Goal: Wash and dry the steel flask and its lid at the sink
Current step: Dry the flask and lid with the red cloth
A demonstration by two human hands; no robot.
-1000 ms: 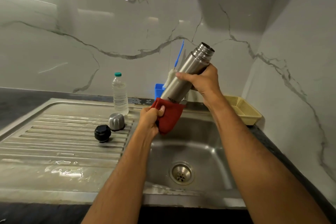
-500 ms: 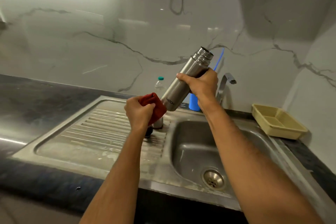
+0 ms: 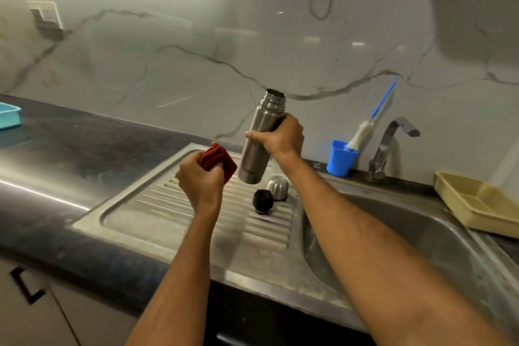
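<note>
Our left hand (image 3: 200, 180) grips a bunched red cloth (image 3: 217, 161) above the draining board (image 3: 168, 213). At its three o'clock our right hand (image 3: 280, 139) wraps the near-upright, open steel flask (image 3: 259, 137); at the flask's six o'clock the black stopper (image 3: 262, 201) and steel cap (image 3: 278, 187) rest on the board.

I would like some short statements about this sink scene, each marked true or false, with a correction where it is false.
1. The right hand holds the steel flask above the draining board. True.
2. The flask has its lid screwed on. False: its mouth is open; the black stopper and steel cap stand on the draining board.
3. The left hand grips a red cloth. True.
4. The bottle brush lies in the sink basin. False: it stands in the blue cup beside the tap.
5. Water runs from the tap. False: no stream is visible.
</note>
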